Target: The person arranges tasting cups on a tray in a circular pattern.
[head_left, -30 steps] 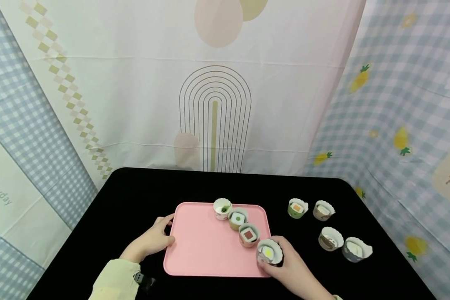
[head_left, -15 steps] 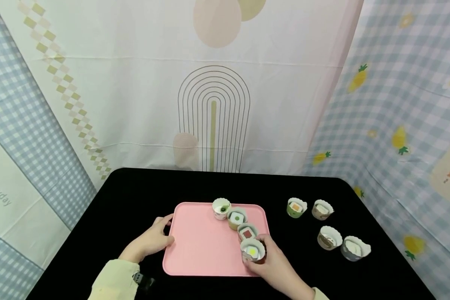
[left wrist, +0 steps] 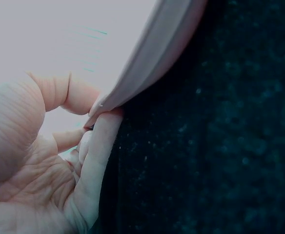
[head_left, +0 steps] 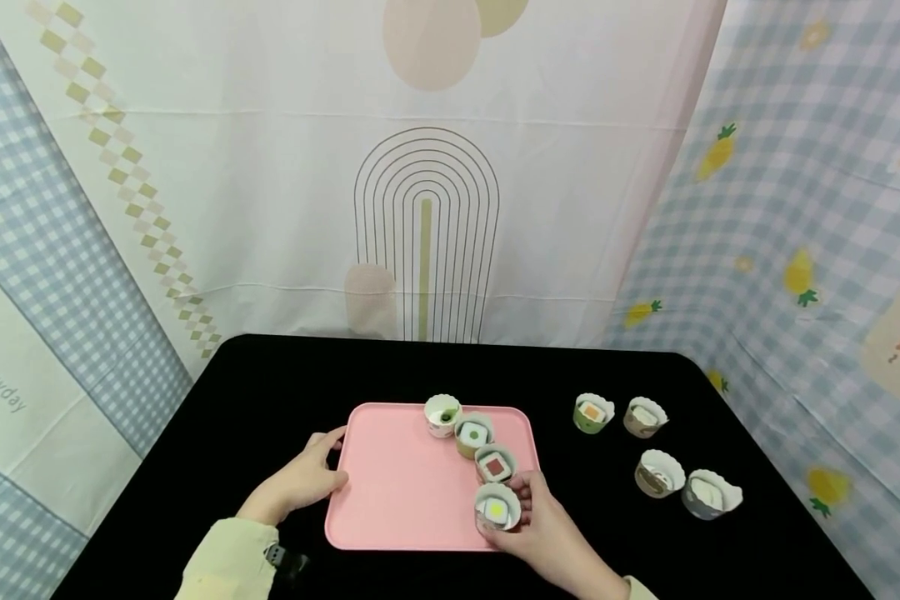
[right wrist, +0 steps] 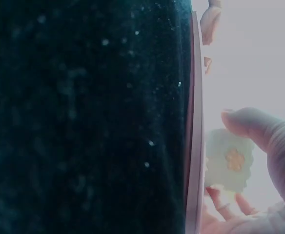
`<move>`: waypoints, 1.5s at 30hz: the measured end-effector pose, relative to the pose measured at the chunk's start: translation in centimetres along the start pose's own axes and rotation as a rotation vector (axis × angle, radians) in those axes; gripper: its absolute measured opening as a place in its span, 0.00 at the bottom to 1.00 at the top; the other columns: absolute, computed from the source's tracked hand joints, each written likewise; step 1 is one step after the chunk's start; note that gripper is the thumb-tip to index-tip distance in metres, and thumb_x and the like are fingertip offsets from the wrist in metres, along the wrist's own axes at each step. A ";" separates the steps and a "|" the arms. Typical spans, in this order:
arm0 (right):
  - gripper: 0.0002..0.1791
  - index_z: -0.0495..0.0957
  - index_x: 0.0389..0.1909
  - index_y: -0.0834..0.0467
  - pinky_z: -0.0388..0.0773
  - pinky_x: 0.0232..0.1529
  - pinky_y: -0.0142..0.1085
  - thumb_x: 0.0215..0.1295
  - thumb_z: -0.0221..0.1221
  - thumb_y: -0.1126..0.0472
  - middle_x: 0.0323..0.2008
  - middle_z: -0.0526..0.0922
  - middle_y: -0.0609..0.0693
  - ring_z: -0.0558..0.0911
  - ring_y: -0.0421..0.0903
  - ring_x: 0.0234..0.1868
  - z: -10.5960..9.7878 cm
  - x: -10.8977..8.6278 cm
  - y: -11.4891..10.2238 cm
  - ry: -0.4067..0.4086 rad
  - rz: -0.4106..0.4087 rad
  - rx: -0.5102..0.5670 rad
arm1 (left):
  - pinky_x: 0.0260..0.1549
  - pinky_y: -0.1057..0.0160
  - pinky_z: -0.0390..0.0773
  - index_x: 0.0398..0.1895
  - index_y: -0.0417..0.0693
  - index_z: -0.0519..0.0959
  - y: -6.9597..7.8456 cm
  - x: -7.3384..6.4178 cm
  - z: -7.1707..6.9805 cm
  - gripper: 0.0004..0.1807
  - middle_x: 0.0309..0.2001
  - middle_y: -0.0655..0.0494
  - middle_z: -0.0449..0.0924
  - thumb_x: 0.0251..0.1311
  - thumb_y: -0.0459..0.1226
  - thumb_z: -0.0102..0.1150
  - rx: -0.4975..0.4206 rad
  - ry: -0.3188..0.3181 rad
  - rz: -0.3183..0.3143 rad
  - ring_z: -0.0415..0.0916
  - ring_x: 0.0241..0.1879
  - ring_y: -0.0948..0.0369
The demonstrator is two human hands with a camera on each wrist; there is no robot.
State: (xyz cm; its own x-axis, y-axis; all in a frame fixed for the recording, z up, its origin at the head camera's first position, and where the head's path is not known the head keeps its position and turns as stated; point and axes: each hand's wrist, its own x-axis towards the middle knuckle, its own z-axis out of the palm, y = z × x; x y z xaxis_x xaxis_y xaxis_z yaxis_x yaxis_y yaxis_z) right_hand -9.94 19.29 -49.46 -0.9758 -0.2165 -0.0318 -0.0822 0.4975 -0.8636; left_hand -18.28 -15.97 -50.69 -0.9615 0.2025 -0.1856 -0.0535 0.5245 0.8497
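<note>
A pink tray (head_left: 405, 492) lies on the black table. My left hand (head_left: 303, 475) pinches its left rim; in the left wrist view the thumb is over the rim (left wrist: 147, 58) and fingers are under it. Near the tray's front right corner stands a paper baking cup (head_left: 497, 508) with a white, yellow-marked block inside. My right hand (head_left: 543, 529) holds this cup, thumb on the near side and fingers on the far right; an orange flower shows on the cup (right wrist: 228, 161) in the right wrist view. Behind it are cups with a red-marked block (head_left: 495, 465) and a green-dotted block (head_left: 474, 435).
A white cup (head_left: 442, 415) with something green inside stands at the tray's back edge. Right of the tray are a green cup (head_left: 592, 413) with an orange-marked block, a brown one (head_left: 645, 418), another brown one (head_left: 658, 475) and a grey one (head_left: 711, 495).
My right hand has carried the yellow-marked cup leftward and lowered it in front of the red-marked cup; its fingers look a little looser now. My left hand stays on the tray rim.
</note>
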 end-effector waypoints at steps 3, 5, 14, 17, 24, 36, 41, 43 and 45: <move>0.36 0.64 0.49 0.66 0.79 0.37 0.31 0.46 0.74 0.56 0.42 0.74 0.56 0.79 0.46 0.39 -0.3 -0.1 0.2 -0.039 0.025 0.021 | 0.30 0.61 0.78 0.74 0.41 0.56 0.0 0.0 -0.1 0.47 0.60 0.41 0.58 0.43 0.27 0.57 0.002 -0.002 -0.001 0.74 0.29 0.58; 0.33 0.67 0.47 0.66 0.79 0.35 0.31 0.46 0.74 0.56 0.39 0.74 0.54 0.79 0.45 0.37 -0.5 0.0 0.3 -0.055 0.028 0.014 | 0.29 0.61 0.78 0.74 0.41 0.56 0.0 0.0 -0.1 0.47 0.60 0.40 0.58 0.43 0.27 0.57 0.008 0.000 0.003 0.74 0.29 0.58; 0.30 0.68 0.45 0.65 0.78 0.34 0.31 0.47 0.73 0.56 0.36 0.76 0.51 0.79 0.43 0.35 0.0 0.8 -0.1 -0.078 0.021 -0.027 | 0.28 0.61 0.76 0.73 0.40 0.56 0.1 -0.1 0.0 0.47 0.59 0.40 0.59 0.43 0.28 0.58 0.047 0.012 0.001 0.73 0.27 0.58; 0.29 0.69 0.45 0.65 0.78 0.34 0.31 0.47 0.73 0.56 0.35 0.77 0.51 0.79 0.44 0.36 0.2 0.9 -0.2 -0.075 0.030 -0.027 | 0.29 0.61 0.76 0.74 0.40 0.55 -0.1 0.0 0.0 0.47 0.60 0.40 0.58 0.44 0.28 0.57 0.049 0.003 0.001 0.73 0.28 0.58; 0.28 0.70 0.45 0.65 0.78 0.34 0.30 0.48 0.72 0.57 0.35 0.78 0.50 0.80 0.43 0.35 0.1 1.0 -0.1 -0.071 0.030 -0.020 | 0.29 0.61 0.77 0.74 0.41 0.55 -0.1 0.1 0.0 0.47 0.60 0.40 0.58 0.43 0.28 0.57 0.031 0.004 0.001 0.74 0.28 0.58; 0.23 0.74 0.42 0.61 0.79 0.36 0.32 0.51 0.71 0.55 0.36 0.79 0.51 0.80 0.44 0.35 -1.3 0.8 0.4 -0.051 -0.062 -0.023 | 0.28 0.61 0.77 0.73 0.42 0.57 -0.3 0.2 0.0 0.47 0.59 0.41 0.60 0.42 0.27 0.58 0.031 0.016 0.010 0.72 0.29 0.57; 0.20 0.76 0.42 0.60 0.79 0.37 0.34 0.52 0.71 0.56 0.38 0.80 0.53 0.81 0.44 0.37 -3.8 0.5 0.7 0.077 -0.071 -0.032 | 0.27 0.62 0.77 0.73 0.41 0.57 -0.4 0.4 0.0 0.47 0.59 0.41 0.60 0.41 0.27 0.57 0.028 0.016 0.026 0.72 0.30 0.57; 0.19 0.77 0.41 0.60 0.79 0.37 0.34 0.52 0.71 0.57 0.37 0.81 0.54 0.81 0.44 0.36 -4.9 0.4 1.0 0.137 -0.061 -0.038 | 0.27 0.62 0.77 0.73 0.41 0.57 -0.5 0.4 0.0 0.47 0.58 0.41 0.61 0.41 0.27 0.58 0.021 0.015 0.028 0.71 0.29 0.57; 0.19 0.77 0.41 0.60 0.79 0.38 0.34 0.52 0.71 0.57 0.37 0.81 0.54 0.81 0.44 0.37 -6.1 0.3 1.5 0.191 -0.066 -0.061 | 0.26 0.61 0.77 0.73 0.41 0.58 -0.4 0.3 0.1 0.47 0.58 0.42 0.61 0.41 0.27 0.58 0.012 0.018 0.025 0.71 0.29 0.57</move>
State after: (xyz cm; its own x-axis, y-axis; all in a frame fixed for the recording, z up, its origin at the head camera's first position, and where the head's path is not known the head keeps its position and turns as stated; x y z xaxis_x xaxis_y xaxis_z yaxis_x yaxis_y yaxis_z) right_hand -11.56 25.06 -47.71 -0.9881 -0.0897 0.1251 -0.1538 0.5383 -0.8286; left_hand -18.51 -16.07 -51.14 -0.9671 0.2013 -0.1554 -0.0260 0.5294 0.8480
